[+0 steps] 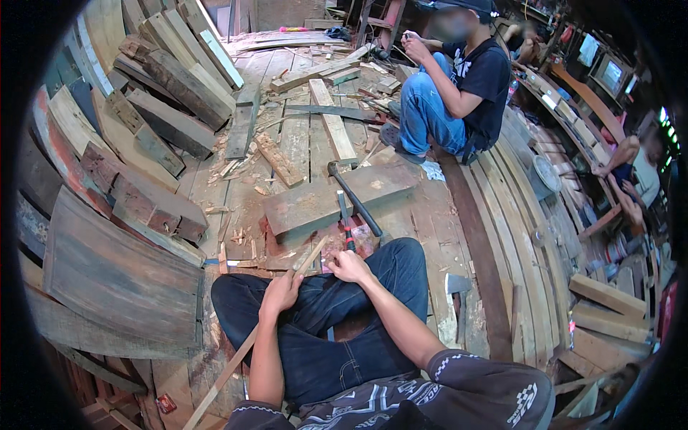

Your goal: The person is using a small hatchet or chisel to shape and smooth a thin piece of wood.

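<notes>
My left hand [284, 290] is closed around a long thin wooden strip [223, 378], which slants from the lower left up past my lap. My right hand [350, 266] is bent inward near the strip's upper end, fingers curled; what they hold, if anything, is hidden. Just beyond it a chisel [349, 231] with a red and black handle leans against a thick wooden block [304, 209]. A black-handled hammer [356, 199] lies across that block, right of the chisel. I sit cross-legged, both hands above my lap.
Timber pieces [168, 89] are stacked along the left. Wood chips and offcuts litter the plank floor. An axe head [457, 284] lies by my right knee. Ahead, a person [459, 86] squats; another person [640, 172] sits far right, beyond long planks [512, 236].
</notes>
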Action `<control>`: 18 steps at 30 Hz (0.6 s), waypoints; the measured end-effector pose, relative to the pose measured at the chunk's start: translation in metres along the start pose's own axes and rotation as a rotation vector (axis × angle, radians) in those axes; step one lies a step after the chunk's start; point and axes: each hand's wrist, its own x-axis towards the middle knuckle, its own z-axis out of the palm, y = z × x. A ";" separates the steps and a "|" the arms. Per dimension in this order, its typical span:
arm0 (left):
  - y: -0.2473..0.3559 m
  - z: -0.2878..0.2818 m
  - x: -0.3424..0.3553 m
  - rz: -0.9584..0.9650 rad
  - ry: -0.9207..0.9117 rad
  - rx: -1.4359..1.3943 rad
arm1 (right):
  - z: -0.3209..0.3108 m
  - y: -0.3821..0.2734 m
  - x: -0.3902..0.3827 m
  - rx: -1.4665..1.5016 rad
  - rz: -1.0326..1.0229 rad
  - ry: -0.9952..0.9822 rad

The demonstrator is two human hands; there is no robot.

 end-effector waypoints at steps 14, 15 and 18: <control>0.001 0.000 0.001 -0.046 -0.047 -0.005 | 0.000 0.001 0.002 -0.011 0.028 -0.059; 0.001 0.000 0.001 -0.049 -0.047 -0.007 | 0.000 0.002 0.003 -0.013 0.052 -0.076; 0.000 0.000 0.001 -0.037 -0.036 -0.005 | 0.001 0.001 0.004 -0.038 0.088 -0.098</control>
